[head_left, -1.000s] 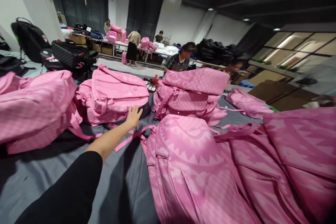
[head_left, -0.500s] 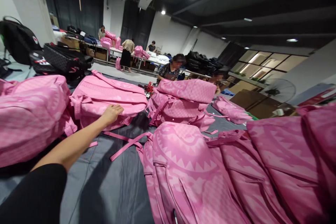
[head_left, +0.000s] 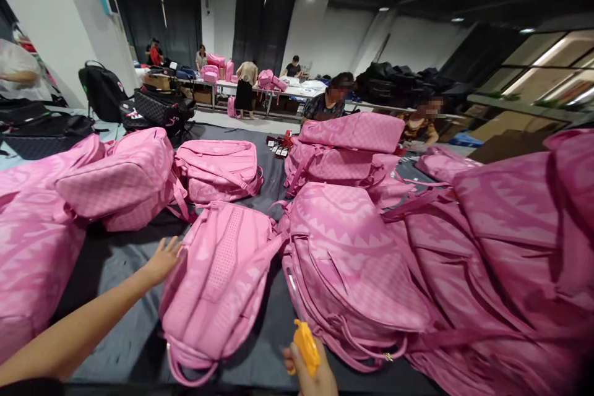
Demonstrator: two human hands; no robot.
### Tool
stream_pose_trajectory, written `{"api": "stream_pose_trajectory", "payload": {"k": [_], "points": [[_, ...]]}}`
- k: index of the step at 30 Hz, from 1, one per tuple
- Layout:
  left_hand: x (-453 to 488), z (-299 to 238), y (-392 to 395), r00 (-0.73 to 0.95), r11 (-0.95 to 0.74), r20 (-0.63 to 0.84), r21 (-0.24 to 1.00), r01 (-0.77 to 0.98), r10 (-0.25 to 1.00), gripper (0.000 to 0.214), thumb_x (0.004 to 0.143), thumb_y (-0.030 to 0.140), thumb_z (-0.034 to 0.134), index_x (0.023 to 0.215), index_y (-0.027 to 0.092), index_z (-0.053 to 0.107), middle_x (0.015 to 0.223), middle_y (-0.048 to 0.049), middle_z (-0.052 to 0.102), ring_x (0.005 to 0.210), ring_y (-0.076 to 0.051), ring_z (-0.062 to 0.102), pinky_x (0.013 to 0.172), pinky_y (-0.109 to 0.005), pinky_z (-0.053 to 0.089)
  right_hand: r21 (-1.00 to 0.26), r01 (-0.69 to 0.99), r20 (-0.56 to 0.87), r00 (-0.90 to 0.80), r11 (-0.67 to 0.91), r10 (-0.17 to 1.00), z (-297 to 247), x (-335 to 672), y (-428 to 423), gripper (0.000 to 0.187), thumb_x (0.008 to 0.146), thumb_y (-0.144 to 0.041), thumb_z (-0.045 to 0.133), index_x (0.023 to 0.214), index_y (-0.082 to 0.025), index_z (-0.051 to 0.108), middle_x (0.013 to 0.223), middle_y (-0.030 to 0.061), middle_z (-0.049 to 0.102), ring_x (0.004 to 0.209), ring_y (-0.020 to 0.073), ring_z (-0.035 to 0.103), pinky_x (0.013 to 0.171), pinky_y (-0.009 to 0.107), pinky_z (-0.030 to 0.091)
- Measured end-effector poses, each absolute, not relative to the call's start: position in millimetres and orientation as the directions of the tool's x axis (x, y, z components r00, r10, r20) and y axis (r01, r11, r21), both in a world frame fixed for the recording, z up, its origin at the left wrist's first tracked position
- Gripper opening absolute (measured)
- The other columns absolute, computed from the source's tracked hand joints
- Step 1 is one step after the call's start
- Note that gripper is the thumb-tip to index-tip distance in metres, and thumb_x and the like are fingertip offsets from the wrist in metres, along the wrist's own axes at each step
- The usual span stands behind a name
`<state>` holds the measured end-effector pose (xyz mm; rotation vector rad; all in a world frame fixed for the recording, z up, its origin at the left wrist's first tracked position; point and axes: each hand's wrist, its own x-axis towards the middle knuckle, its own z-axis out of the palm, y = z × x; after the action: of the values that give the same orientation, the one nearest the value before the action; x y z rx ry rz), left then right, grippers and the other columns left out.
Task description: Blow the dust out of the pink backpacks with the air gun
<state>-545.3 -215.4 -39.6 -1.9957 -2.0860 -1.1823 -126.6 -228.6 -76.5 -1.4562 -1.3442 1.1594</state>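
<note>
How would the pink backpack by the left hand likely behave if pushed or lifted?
The pink backpack looks soft: its panels crease and sag flat, so it would probably flop when lifted. It seems empty, likely light for its size. Lying broad on the grey cloth, it should slide under the left hand rather than roll.

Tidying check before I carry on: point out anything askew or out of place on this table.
One backpack, at the left hand, lies back panel up and skewed, while the bag beside it lies front up. Nothing looks spilled or damaged. The right hand holds a yellow tool.
</note>
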Motion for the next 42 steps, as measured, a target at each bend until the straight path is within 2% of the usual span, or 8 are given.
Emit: {"api": "stream_pose_trajectory", "payload": {"k": [4,10,17,21,24,29,34,42], "points": [[-470.5,-41.9,-244.7,-0.267,-0.045,0.249,0.804,0.593,0.931,0.058,0.089,0.051,0.050,0.142,0.026,0.051,0.130,-0.0095,0.068,0.120,-0.024,0.064,0.105,-0.044,0.049,-0.931,0.366,-0.100,-0.239,-0.006,0.966,-68.6,-161.1,-240.0,0.052,0.082,-0.066,0.056,0.113,-0.024,0.055,0.085,0.0060,0.070,0.077,0.0283,0.070,0.070,0.039,0.056],[-355.4,-33.7,-265.1,-0.446,-0.134,0.039,0.974,-0.184,0.894,0.089,0.090,0.049,0.054,0.159,0.019,0.006,0.072,0.0028,0.062,0.052,-0.013,0.059,0.057,-0.027,0.052,-0.930,0.320,-0.068,-0.632,0.180,0.772,-70.6,-204.3,-281.6,0.052,0.087,-0.048,0.056,0.130,-0.019,0.046,0.107,0.0121,0.071,0.092,0.0258,0.069,0.086,0.038,0.053],[-442.6,-63.8,-269.4,-0.652,0.354,0.238,0.682,0.640,0.720,0.078,0.091,0.038,0.060,0.157,0.013,0.028,0.150,-0.0236,0.044,0.138,-0.037,0.042,0.113,-0.053,0.035,-0.937,0.343,-0.161,-0.593,0.066,0.789,-31.4,-198.9,-219.6,0.056,0.087,-0.072,0.047,0.103,-0.019,0.053,0.086,0.0083,0.068,0.072,0.0212,0.067,0.067,0.033,0.056],[-476.4,-93.3,-250.6,-0.641,0.590,0.032,0.357,0.724,0.767,0.080,0.090,0.036,0.063,0.156,0.006,0.028,0.152,-0.0303,0.039,0.136,-0.043,0.043,0.109,-0.055,0.036,-0.845,0.505,-0.267,-0.685,0.178,0.678,8.3,-222.2,-157.0,0.058,0.089,-0.073,0.043,0.107,-0.019,0.054,0.075,0.0025,0.064,0.061,0.0180,0.064,0.054,0.028,0.051],[-475.9,-105.6,-250.0,-0.613,0.545,0.036,0.417,0.727,0.789,0.062,0.096,0.032,0.052,0.152,0.010,0.038,0.145,-0.0267,0.050,0.130,-0.039,0.052,0.107,-0.050,0.040,-0.642,0.676,-0.287,-0.650,0.362,0.704,33.2,-250.6,-115.3,0.048,0.098,-0.060,0.039,0.105,-0.016,0.056,0.074,0.0041,0.066,0.057,0.0150,0.062,0.052,0.024,0.045],[-463.1,-124.6,-300.1,-0.498,0.304,-0.249,0.952,0.032,0.831,0.047,0.101,0.048,0.042,0.132,0.016,0.056,0.099,-0.0129,0.075,0.085,-0.023,0.074,0.073,-0.031,0.056,-0.420,0.807,-0.226,-0.536,0.415,0.813,61.7,-284.2,-74.9,0.043,0.104,-0.046,0.037,0.115,-0.009,0.055,0.084,0.0124,0.070,0.060,0.0126,0.061,0.058,0.023,0.041],[-473.0,-135.8,-323.4,-0.358,0.321,-0.653,0.686,-0.653,0.668,0.049,0.103,0.053,0.031,0.109,0.012,0.057,0.072,-0.0097,0.073,0.055,-0.015,0.068,0.048,-0.021,0.048,-0.243,0.822,-0.420,-0.568,0.516,0.707,67.6,-298.3,-92.5,0.035,0.098,-0.045,0.053,0.090,-0.014,0.065,0.064,0.0046,0.064,0.055,0.0137,0.055,0.057,0.025,0.038],[-489.3,-138.4,-305.0,-0.261,0.464,-0.781,0.565,-0.683,0.567,0.046,0.104,0.044,0.027,0.117,0.009,0.055,0.063,-0.0085,0.069,0.047,-0.017,0.062,0.044,-0.024,0.047,-0.289,0.771,-0.400,-0.636,0.568,0.659,77.5,-314.5,-113.8,0.036,0.098,-0.048,0.049,0.093,-0.017,0.065,0.060,0.0006,0.058,0.051,0.0138,0.051,0.053,0.025,0.038]]}}
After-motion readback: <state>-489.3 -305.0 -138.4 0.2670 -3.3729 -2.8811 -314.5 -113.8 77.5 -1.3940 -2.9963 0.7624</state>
